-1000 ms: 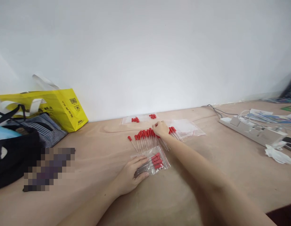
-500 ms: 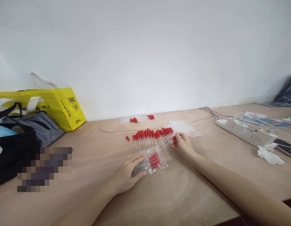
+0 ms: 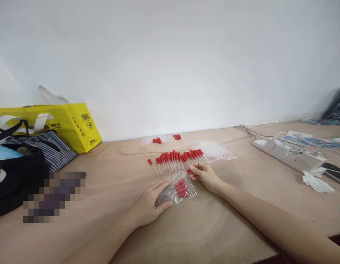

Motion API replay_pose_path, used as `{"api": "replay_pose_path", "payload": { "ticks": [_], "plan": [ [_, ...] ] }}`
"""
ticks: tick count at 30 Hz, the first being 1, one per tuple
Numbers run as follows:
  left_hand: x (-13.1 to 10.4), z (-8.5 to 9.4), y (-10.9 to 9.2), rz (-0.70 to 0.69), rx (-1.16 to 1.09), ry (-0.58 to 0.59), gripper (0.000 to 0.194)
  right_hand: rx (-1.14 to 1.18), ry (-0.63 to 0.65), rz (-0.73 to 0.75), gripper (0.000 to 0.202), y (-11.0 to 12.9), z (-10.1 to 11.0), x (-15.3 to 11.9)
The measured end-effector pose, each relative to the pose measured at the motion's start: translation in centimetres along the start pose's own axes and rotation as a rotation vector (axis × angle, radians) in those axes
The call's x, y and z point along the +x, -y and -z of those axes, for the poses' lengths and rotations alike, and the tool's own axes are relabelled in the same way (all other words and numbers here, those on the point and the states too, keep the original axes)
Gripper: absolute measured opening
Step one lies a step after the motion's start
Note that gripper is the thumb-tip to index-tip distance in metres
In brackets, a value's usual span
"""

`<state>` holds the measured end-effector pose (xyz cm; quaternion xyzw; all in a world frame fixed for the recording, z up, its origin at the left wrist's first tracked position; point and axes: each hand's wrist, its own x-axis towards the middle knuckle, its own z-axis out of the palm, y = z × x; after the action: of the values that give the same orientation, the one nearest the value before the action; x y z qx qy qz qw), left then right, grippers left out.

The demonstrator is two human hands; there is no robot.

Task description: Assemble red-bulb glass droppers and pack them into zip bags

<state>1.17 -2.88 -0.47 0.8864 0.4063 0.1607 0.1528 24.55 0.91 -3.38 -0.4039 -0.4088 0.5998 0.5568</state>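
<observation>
My left hand (image 3: 150, 206) is closed around the lower end of a clear zip bag (image 3: 174, 198), thumb on the near side and fingers on the far side. Several glass droppers with red rubber bulbs (image 3: 181, 188) lie inside the bag, bulbs towards its red-striped mouth. Just beyond that mouth, my right hand (image 3: 204, 176) pinches one dropper (image 3: 189, 171) by its red bulb; its glass stem is hard to make out. A fanned row of loose droppers (image 3: 170, 165) lies on the table behind the bag, bulbs pointing away from me.
Flat clear bags (image 3: 214, 149) lie behind my right hand. Filled bags with red bulbs (image 3: 157, 140) rest by the wall. At right are a power strip (image 3: 285, 156), cables, a crumpled white tissue (image 3: 318, 182) and a phone (image 3: 335, 173). A yellow bag (image 3: 84, 128) stands at left.
My right hand has moved left and slightly nearer, carrying a dropper from the row's right end to the bag's mouth. My left hand keeps its hold on the bag.
</observation>
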Motion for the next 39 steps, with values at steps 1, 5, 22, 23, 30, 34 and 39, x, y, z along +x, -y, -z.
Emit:
{"api": "replay_pose_path", "payload": {
  "ticks": [1, 5, 22, 23, 30, 34, 39],
  "plan": [
    [0.0, 0.0, -0.1, 0.001, -0.002, 0.002, 0.051, 0.001, 0.023, -0.017, 0.039, 0.0, 0.1, 0.0],
    [0.0, 0.2, -0.3, 0.016, -0.014, 0.002, 0.052, 0.005, 0.006, -0.045, 0.043, 0.1, 0.3, 0.0],
    [0.0, -0.3, 0.3, -0.011, -0.046, -0.020, 0.053, -0.439, 0.132, 0.044, 0.021, -1.0, -1.3, 0.2],
    [0.0, -0.3, 0.4, -0.014, -0.045, -0.024, 0.053, -0.469, 0.112, 0.059, 0.019, -1.2, -1.3, 0.3],
    [-0.1, -0.3, 0.4, 0.002, -0.048, -0.024, 0.052, -0.655, 0.197, 0.168, 0.015, -1.1, -1.3, 0.4],
    [0.0, -0.1, 0.2, -0.015, -0.024, 0.004, 0.049, -0.761, 0.343, 0.270, 0.022, -0.2, -0.9, 0.3],
    [-0.3, 0.3, 0.2, -0.026, -0.007, 0.081, 0.049, -0.896, 0.181, 0.326, 0.023, 0.4, 0.8, 0.4]
  ]
}}
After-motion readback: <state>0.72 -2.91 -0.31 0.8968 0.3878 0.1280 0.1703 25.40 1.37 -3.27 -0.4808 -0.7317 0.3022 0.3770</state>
